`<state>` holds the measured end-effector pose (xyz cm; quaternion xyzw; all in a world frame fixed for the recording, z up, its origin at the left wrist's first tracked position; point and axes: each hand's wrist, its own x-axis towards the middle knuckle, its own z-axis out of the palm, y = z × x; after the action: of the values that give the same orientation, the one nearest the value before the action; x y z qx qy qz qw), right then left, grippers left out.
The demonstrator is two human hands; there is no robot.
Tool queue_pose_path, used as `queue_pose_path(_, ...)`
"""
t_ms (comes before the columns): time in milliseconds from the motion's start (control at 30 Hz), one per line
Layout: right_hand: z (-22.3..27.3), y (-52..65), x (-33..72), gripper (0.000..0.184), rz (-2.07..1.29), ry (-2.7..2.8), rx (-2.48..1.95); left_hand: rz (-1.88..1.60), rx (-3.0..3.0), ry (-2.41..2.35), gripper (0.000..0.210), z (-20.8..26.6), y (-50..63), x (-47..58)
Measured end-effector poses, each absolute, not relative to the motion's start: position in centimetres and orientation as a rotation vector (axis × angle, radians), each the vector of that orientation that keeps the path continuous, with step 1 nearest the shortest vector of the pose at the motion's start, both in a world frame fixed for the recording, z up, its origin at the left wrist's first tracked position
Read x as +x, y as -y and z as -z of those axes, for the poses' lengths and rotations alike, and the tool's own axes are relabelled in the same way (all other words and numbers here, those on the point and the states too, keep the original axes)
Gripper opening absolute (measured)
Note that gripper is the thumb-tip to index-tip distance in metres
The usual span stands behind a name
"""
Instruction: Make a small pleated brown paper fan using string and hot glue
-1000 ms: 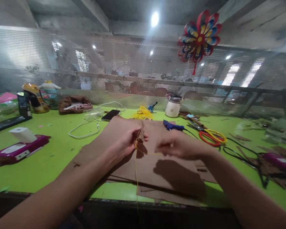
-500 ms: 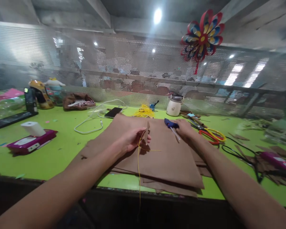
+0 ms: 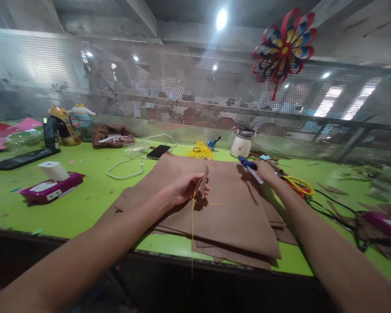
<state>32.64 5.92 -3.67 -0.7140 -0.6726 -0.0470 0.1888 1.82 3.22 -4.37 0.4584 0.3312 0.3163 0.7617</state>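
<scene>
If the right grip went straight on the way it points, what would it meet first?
Probably the white jar, beyond the blue glue gun that the right grip holds; depth is unclear.

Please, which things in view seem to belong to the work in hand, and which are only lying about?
Probably in the work:
brown piece, in left hand
yellow string
glue gun, in right hand
brown sheets, underneath

Probably just lying about:
phone
jar

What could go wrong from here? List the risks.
The yellow cord hangs past the edge of the green table and might snag. The glue gun in the right hand, if hot, could burn the left hand holding the small brown piece, or drip onto the brown sheet below.
</scene>
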Motion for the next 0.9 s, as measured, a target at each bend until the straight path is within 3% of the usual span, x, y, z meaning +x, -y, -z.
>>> queue_pose_path(100,1.2,-4.2,32.5,0.034,0.055,1.866,-1.893,-0.701,0.986,-0.708,0.025,4.2,-3.2,1.8)
queue_pose_path(267,-1.4,0.3,28.8,0.035,-0.888,1.917,-1.059,-0.717,0.952,-0.684,0.025,4.2,-3.0,1.7)
queue_pose_path(400,-1.5,2.2,27.2,0.025,-1.233,2.014,-0.908,-0.719,0.939,-0.696,0.024,4.5,-3.1,1.7)
queue_pose_path(900,0.1,3.4,26.6,0.036,-0.866,1.965,-1.246,-0.745,0.893,-0.715,0.017,3.9,-2.3,1.9)
